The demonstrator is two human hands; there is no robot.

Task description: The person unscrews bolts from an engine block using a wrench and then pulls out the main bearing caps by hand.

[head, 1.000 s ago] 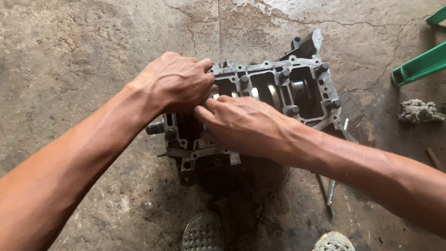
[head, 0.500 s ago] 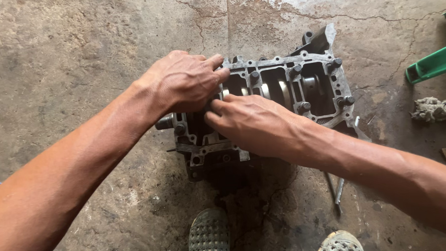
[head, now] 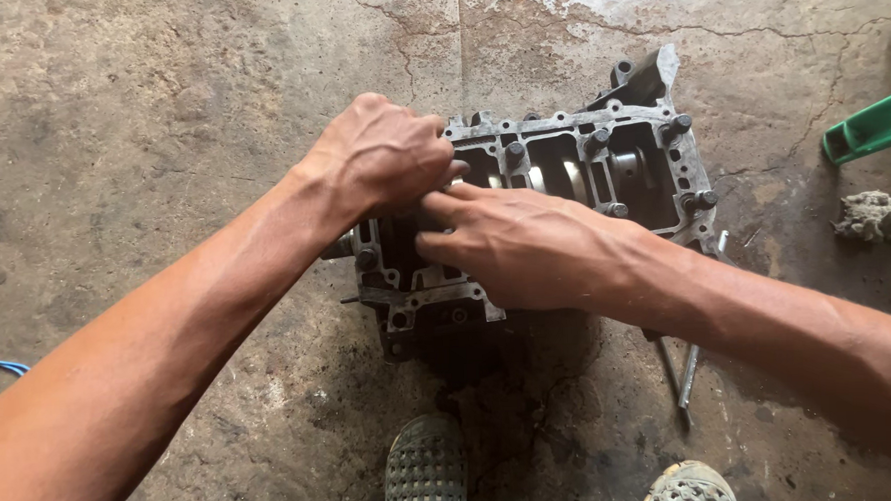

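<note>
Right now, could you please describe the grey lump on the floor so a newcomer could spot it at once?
Start at the metal engine block in the middle of the cracked concrete floor and look right, under the green plastic piece. The lump lies there alone, crumbly, ragged and pale grey, unlike the smooth green plastic.

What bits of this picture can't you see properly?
Head view:
- Left end of the engine block: covered by the left hand and right hand.
- Fingertips and anything pinched between them: hidden by the hands themselves.
- Green frame: cut off by the right edge.
- Shoes: cut off by the bottom edge.
</note>
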